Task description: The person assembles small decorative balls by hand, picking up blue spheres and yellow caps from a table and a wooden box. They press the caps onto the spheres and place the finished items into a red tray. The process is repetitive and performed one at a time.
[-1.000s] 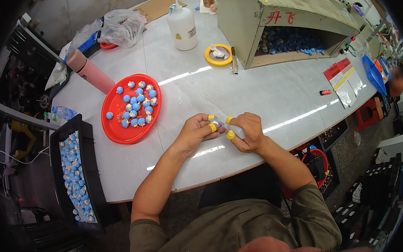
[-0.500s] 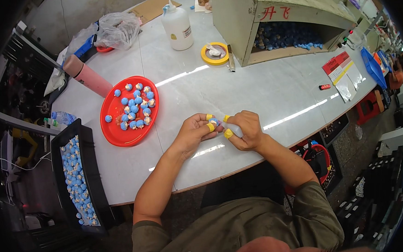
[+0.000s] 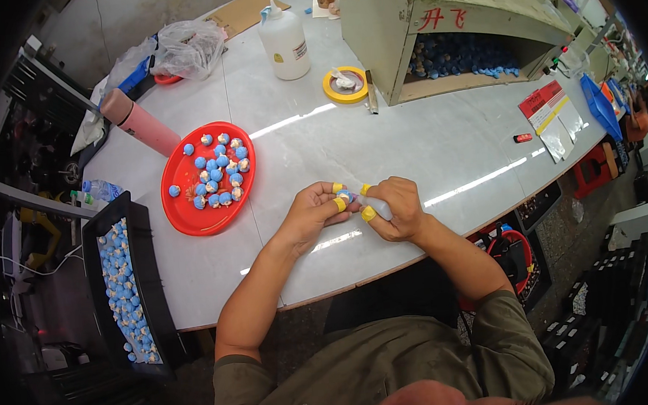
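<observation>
Between the taped thumb and finger of my left hand (image 3: 312, 212) is a small blue and cream ball (image 3: 346, 196). My right hand (image 3: 400, 207) is closed around a small translucent squeeze bottle (image 3: 377, 208), whose tip points at the ball and seems to touch it. Yellow tape wraps fingertips on both hands. Left of my hands, a red round plate (image 3: 184, 212) carries several similar blue and cream balls (image 3: 212, 175). Further left, a black tray (image 3: 153, 287) holds many more of them.
A pink flask (image 3: 141, 123) leans behind the plate. Further back stand a white bottle (image 3: 285, 45), a yellow tape roll (image 3: 346, 97) and a metal cabinet (image 3: 381, 50) with blue pieces inside. A red card (image 3: 542, 107) and a small red object (image 3: 523, 138) lie at right.
Both hands stay almost in place, with the ball and the squeeze bottle still held together. Only a very slight shift of the right hand's fingers shows.
</observation>
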Demonstrator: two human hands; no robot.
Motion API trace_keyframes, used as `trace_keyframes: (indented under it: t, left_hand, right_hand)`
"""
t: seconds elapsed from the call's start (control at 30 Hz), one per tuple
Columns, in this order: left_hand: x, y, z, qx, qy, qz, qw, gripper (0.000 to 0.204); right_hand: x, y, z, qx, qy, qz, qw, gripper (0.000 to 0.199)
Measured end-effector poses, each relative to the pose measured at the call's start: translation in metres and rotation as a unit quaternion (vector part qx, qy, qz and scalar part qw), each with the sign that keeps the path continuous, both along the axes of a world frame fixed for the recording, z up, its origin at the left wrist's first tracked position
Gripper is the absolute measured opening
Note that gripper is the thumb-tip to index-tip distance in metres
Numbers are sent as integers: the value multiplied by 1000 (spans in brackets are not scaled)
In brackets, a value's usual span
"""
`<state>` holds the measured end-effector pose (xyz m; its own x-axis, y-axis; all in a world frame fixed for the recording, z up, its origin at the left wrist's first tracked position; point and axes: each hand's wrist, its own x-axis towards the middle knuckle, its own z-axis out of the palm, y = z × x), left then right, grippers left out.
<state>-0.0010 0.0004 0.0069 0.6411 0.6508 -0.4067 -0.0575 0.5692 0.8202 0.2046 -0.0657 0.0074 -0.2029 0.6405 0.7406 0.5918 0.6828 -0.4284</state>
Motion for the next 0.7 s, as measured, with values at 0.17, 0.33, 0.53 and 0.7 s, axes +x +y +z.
trace_keyframes:
  t: [0.17, 0.33, 0.53, 0.7]
  left_hand:
    - [0, -1, 1, 4, -3, -10, 1000, 29]
    - [-1, -1, -1, 0, 6, -6, 1000, 27]
    - [-2, 3, 3, -36, -14, 16, 999, 30]
    - [-7, 5, 3, -35, -13, 5, 999, 27]
  right_hand:
    - [-2, 3, 0, -4, 22, 11, 1000, 24]
    - [3, 1, -5, -10, 74, 9, 997, 23]
    - [7, -6, -4, -91, 232, -37, 968, 20]
    - [21, -14, 9, -192, 351, -46, 915, 28]
